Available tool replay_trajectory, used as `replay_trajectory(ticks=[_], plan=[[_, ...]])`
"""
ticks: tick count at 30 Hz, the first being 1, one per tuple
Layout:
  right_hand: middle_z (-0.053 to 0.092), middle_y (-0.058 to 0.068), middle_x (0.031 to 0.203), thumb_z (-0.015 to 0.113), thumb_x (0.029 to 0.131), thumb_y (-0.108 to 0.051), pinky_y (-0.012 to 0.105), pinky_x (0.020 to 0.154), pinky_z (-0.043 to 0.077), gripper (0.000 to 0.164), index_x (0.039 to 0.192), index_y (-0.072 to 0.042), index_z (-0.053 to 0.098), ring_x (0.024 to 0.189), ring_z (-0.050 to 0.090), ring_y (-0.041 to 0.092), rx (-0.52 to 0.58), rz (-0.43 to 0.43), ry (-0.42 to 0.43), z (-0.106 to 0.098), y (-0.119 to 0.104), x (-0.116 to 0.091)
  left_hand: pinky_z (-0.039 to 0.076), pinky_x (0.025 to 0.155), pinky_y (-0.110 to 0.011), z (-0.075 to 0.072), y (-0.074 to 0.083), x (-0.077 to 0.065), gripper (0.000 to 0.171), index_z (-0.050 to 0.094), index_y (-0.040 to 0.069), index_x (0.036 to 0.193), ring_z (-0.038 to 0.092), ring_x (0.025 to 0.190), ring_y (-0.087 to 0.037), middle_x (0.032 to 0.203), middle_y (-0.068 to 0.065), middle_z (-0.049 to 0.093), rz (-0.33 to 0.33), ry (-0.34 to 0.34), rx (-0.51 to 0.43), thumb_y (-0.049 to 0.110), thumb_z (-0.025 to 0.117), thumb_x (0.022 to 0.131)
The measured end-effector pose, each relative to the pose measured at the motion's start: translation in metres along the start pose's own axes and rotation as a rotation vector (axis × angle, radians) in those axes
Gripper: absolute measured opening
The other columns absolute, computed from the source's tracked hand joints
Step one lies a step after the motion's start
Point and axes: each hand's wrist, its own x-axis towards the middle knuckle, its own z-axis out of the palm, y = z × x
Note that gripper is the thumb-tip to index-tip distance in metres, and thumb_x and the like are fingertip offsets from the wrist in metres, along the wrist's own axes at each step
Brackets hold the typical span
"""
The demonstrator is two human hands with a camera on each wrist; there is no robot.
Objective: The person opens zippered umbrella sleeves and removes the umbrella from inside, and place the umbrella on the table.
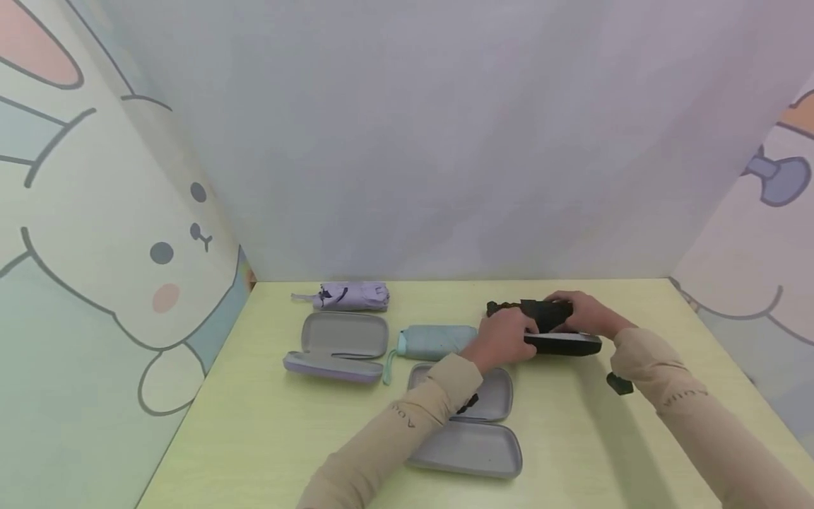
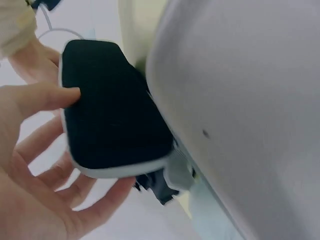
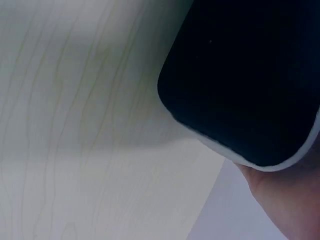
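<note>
My left hand point(image 1: 505, 338) grips the left end of a black hard case point(image 1: 564, 345), thumb on its dark outer face and fingers spread along the pale rim in the left wrist view. A black folding umbrella point(image 1: 543, 314) lies just behind the case's raised front edge, its wrist cord toward the left. My right hand point(image 1: 588, 314) holds the umbrella's right end, fingers over the top. In the right wrist view the case point(image 3: 245, 85) covers most of that hand. The case interior is largely hidden.
An open grey-lined case point(image 1: 467, 449) lies under the left forearm. Behind it sits a mint-blue folded umbrella point(image 1: 432, 342) with a looped strap. Farther left are an open lilac case point(image 1: 333, 367) and a lilac folded umbrella point(image 1: 353, 296). A wall point(image 1: 445, 141) borders the table's back.
</note>
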Motion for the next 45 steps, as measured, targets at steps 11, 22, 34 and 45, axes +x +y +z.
replay_trajectory(ticks=[11,22,34,45], plan=[[0.057,0.024,0.111,0.087,0.059,-0.01,0.056,0.083,0.042,0.067,0.118,0.001,0.057,0.101,0.053,0.042,-0.1,-0.074,0.074,0.004,0.005,-0.002,0.035,0.048,-0.026,0.011,0.029,-0.018,0.019,0.065,0.026,0.068,0.042,0.058,-0.005,0.065,0.011,0.046,0.041,0.031,0.15,0.013,0.072,0.079],[0.052,0.028,0.112,0.08,0.059,0.001,0.055,0.081,0.042,0.065,0.116,-0.003,0.049,0.1,0.051,0.043,-0.093,-0.101,0.111,0.008,0.008,0.002,0.031,0.044,-0.026,0.014,0.034,-0.009,0.035,0.047,0.022,0.056,0.034,0.049,-0.008,0.051,0.008,0.033,-0.009,-0.013,0.284,0.018,0.07,0.082],[0.057,0.023,0.108,0.078,0.055,0.002,0.055,0.08,0.041,0.068,0.117,0.0,0.05,0.096,0.051,0.041,-0.274,-0.177,0.169,0.011,0.021,0.008,0.035,0.047,-0.027,0.017,0.032,0.0,0.029,0.053,0.023,0.06,0.042,0.051,-0.008,0.052,0.008,0.041,-0.042,-0.025,0.297,0.021,0.07,0.083],[0.06,0.019,0.1,0.082,0.054,-0.008,0.051,0.069,0.046,0.074,0.116,-0.01,0.043,0.081,0.057,0.034,-0.303,-0.172,0.238,0.002,0.01,0.007,0.031,0.043,-0.025,0.018,0.024,0.004,0.034,0.048,0.022,0.057,0.036,0.049,-0.007,0.051,0.008,0.036,-0.042,-0.002,0.298,0.017,0.068,0.084]])
